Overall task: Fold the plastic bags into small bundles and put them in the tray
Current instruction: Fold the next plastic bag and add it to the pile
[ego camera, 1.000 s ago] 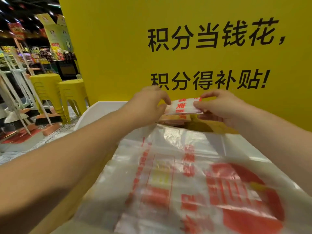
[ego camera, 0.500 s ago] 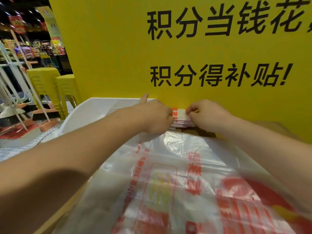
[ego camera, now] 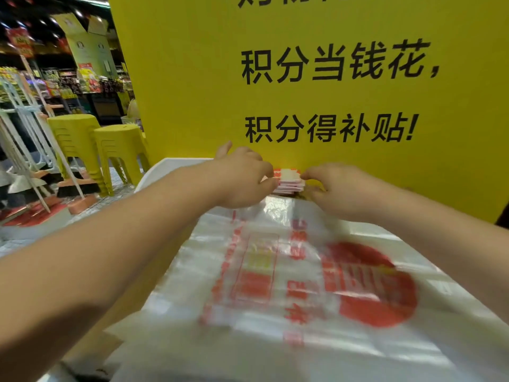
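The left hand (ego camera: 242, 177) and right hand (ego camera: 338, 188) pinch a folded bundle (ego camera: 287, 181) from either side against the yellow sign (ego camera: 330, 92). An unfolded plastic bag (ego camera: 303, 285) covers the tabletop nearer the camera; yellow stools (ego camera: 96, 144) stand left.

Yellow sign board (ego camera: 316, 92) behind the counter, black Chinese print: top edge at 12 o'clock a line cut off by the frame, unreadable; middle line reads 积分当钱花, ; below it, just above the hands, 积分得补贴! Flat plastic bag (ego camera: 303, 285) at 6 o'clock: red characters in vertical rows plus a red circle with white strokes, too blurred to read. Folded bundles (ego camera: 287, 181) at centre: red print on white, too small to read. Hanging banners (ego camera: 20, 41) at 10 o'clock: red with marks, unreadable. Shop shelves (ego camera: 68, 86) at 9 to 10 o'clock: labels too small
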Tool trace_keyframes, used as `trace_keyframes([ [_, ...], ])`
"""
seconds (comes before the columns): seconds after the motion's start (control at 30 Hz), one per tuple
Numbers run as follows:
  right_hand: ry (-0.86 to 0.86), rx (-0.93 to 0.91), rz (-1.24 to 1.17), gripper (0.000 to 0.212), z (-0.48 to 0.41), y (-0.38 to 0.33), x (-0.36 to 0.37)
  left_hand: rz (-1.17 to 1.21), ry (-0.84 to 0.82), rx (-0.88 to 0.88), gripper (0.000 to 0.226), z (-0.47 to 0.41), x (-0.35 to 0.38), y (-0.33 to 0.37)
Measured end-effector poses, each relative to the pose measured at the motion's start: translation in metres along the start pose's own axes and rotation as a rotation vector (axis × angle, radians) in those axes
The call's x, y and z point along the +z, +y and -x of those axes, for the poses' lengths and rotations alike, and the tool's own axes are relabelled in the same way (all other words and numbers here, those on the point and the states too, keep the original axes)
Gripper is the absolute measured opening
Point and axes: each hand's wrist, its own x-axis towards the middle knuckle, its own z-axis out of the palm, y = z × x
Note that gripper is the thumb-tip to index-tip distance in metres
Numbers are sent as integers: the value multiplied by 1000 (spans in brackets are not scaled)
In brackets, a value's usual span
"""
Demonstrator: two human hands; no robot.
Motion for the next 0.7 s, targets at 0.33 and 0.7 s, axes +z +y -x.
trace_keyframes([
  [0.33,-78,-83,4,58,171,-11,-29,180,-51,177,65,154,5,41],
  [0.7,-285,-72,-90,85,223,12,6,275,-108,139,70,206,58,30],
])
